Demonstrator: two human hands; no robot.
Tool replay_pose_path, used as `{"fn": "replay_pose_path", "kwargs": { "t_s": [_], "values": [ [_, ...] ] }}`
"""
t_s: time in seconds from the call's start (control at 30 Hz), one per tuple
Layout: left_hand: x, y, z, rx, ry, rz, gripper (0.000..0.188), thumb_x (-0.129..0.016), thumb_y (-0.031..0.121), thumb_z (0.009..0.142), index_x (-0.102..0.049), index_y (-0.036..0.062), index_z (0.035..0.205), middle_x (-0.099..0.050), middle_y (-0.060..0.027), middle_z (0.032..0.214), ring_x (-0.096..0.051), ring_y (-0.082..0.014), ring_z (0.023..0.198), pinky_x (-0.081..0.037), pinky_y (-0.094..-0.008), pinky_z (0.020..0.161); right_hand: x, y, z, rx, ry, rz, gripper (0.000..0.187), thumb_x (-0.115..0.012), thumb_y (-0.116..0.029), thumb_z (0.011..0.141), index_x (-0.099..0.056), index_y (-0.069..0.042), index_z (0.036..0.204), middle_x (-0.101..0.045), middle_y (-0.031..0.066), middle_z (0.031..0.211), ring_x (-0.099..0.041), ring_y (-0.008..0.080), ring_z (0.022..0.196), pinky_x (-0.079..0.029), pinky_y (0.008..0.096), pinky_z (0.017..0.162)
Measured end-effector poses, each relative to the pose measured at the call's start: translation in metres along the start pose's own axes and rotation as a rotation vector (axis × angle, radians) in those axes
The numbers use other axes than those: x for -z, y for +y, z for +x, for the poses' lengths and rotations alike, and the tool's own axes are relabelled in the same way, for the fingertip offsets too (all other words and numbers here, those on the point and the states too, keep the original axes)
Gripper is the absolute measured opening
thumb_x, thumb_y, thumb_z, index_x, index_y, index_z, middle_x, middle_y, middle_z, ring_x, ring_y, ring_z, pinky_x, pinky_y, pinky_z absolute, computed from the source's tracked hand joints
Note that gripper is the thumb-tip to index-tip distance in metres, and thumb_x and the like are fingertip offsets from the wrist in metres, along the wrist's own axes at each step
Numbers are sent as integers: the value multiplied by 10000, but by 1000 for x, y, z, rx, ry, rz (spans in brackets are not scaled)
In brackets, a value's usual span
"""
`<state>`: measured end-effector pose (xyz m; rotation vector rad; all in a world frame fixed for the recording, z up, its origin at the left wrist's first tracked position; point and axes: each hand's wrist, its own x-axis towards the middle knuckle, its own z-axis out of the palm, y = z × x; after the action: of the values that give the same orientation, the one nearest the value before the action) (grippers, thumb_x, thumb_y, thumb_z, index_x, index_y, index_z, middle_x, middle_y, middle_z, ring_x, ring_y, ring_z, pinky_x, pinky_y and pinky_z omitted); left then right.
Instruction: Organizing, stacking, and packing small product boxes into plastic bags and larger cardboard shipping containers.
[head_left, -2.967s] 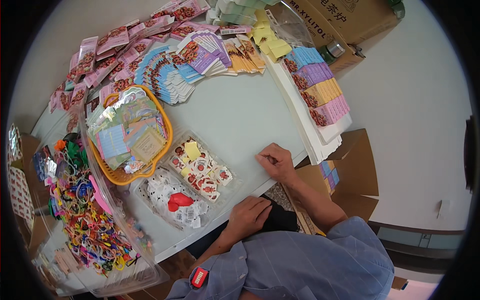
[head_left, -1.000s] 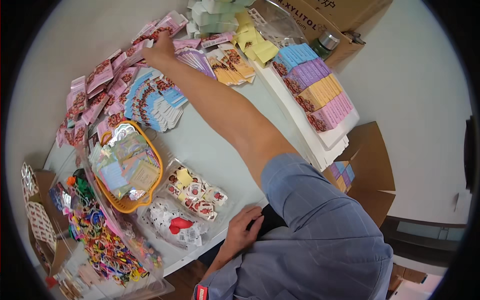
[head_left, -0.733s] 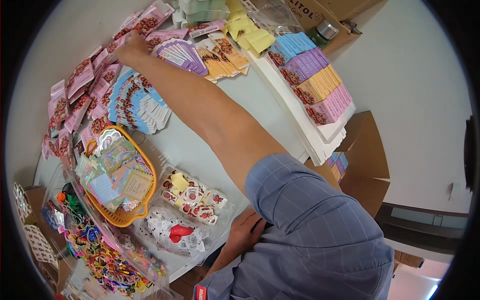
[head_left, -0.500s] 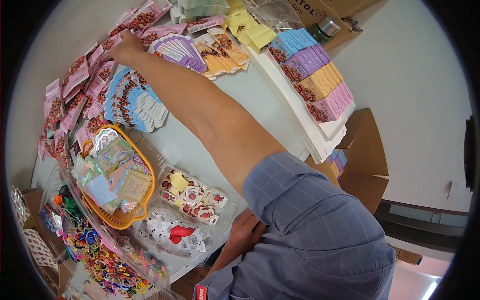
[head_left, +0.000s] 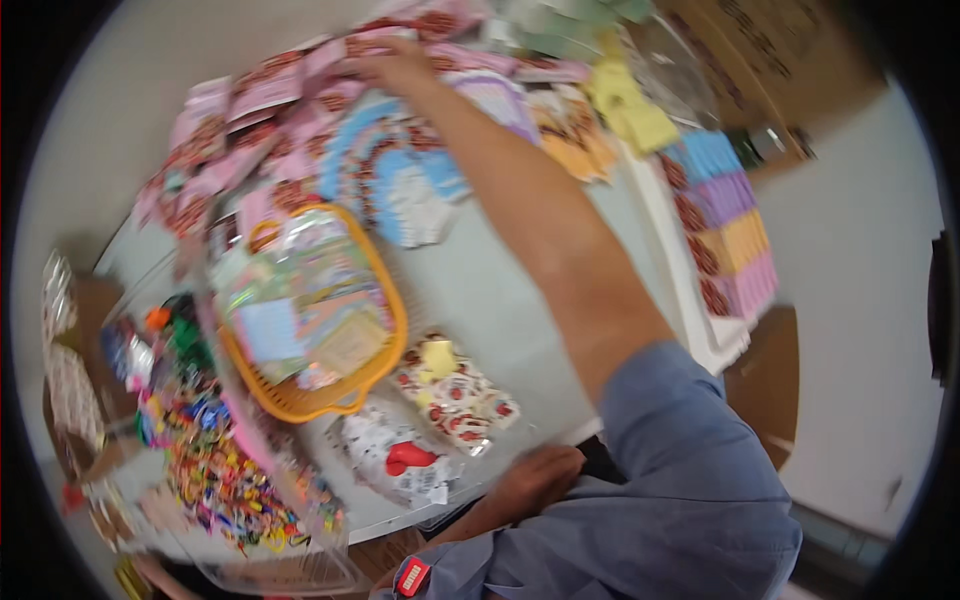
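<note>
My right arm stretches across the table to its far side, where my right hand (head_left: 396, 68) has its fingers and thumb closed on the edge of a pink packet (head_left: 328, 58) among many alike; the grip is blurred. Beside the wrist lie fanned blue cards (head_left: 395, 185) and purple cards (head_left: 500, 100). Down at the near table edge, my left hand (head_left: 540, 480) is curled closed close to my body, and whatever its fingers hold is hidden. Nearest to it are a clear tray of small printed stickers (head_left: 462, 405) and a bag of white pieces with a red item (head_left: 410, 458).
An orange basket (head_left: 398, 340) holds clear and pastel sachets. Left of it, a clear bin holds colourful small trinkets (head_left: 225, 460). Stacked boxes (head_left: 735, 240) in blue, purple, orange and pink stand on a white tray at right. Yellow slips (head_left: 635, 110) and a carton (head_left: 770, 60) lie behind.
The view has swung, so the table's contents appear farther right and the picture is blurred. My right hand remains at the pink packets; my left hand stays by the near edge.
</note>
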<state>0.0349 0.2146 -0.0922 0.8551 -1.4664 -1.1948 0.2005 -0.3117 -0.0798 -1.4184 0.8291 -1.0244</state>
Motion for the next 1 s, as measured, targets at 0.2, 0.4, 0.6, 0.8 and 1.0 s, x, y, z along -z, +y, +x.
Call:
{"fn": "replay_pose_path", "kwargs": {
  "t_s": [0.2, 0.4, 0.6, 0.8, 1.0],
  "values": [
    [-2, 12, 5, 19, 52, 72, 194, -739, 35, 888, -671, 21, 1069, -696, -137, 1053, -711, -325, 919, -587, -402, 788, 33, -30, -24, -18, -13, 3, 581, -789, -45, 842, -593, -15, 1388, -703, 88, 985, -689, 135, 766, -590, 251, 720],
    [-5, 6, 3, 3, 57, 132, 229, -726, 56, 894, -659, 18, 1110, -687, -155, 1080, -705, -345, 937, -589, -413, 797, 43, -45, -36, 13, -88, -60, 525, -755, -27, 877, -605, -38, 1379, -667, 64, 1008, -675, 120, 851, -583, 225, 751],
    [-7, 8, 6, -9, 91, 144, 207, -734, 49, 884, -684, 12, 1081, -698, -154, 1053, -712, -342, 920, -597, -405, 777, 41, -58, -39, -2, -62, 4, 592, -767, -61, 880, -555, -54, 1432, -659, 96, 1093, -678, 168, 958, -591, 279, 810],
    [-9, 6, 3, -12, 93, 147, 213, -742, 42, 879, -688, 8, 1082, -700, -153, 1055, -716, -338, 906, -602, -405, 768, 1, -53, -44, -183, -70, 229, 658, -809, -114, 807, -556, 17, 1400, -697, 166, 1194, -692, 262, 1038, -577, 361, 829],
    [-7, 10, 7, 22, 64, 140, 192, -729, 30, 883, -695, -1, 1070, -701, -159, 1059, -710, -347, 916, -593, -402, 785, 24, -50, -88, 444, 246, -552, 590, -789, -226, 834, -593, 17, 1335, -586, 191, 1316, -687, 259, 1067, -555, 363, 907]
  ]
}}
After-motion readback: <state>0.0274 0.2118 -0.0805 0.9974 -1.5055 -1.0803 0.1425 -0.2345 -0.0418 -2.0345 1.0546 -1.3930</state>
